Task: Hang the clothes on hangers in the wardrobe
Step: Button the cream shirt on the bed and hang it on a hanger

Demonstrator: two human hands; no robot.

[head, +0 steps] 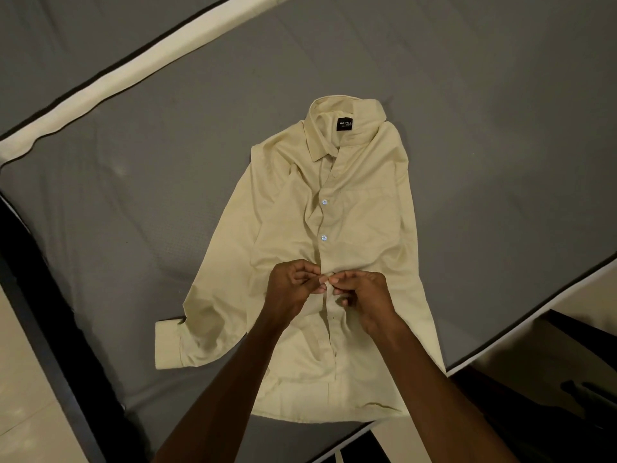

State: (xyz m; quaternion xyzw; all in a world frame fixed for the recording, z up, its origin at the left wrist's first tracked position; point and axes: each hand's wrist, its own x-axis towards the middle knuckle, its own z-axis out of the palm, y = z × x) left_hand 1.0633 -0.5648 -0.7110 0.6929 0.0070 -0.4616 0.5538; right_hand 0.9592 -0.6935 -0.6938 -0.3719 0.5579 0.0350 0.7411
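At the centre of the frame, the left hand (293, 285) and right hand (362, 295) each hold a narrow pinching grip on the placket of the cream shirt (360, 228), spread flat on the grey bed (150, 202).

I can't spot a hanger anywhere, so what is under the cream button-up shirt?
The cream button-up shirt lies flat on a grey mattress. Only that grey surface shows round its edges; anything beneath the cloth is covered. No hanger is in view.
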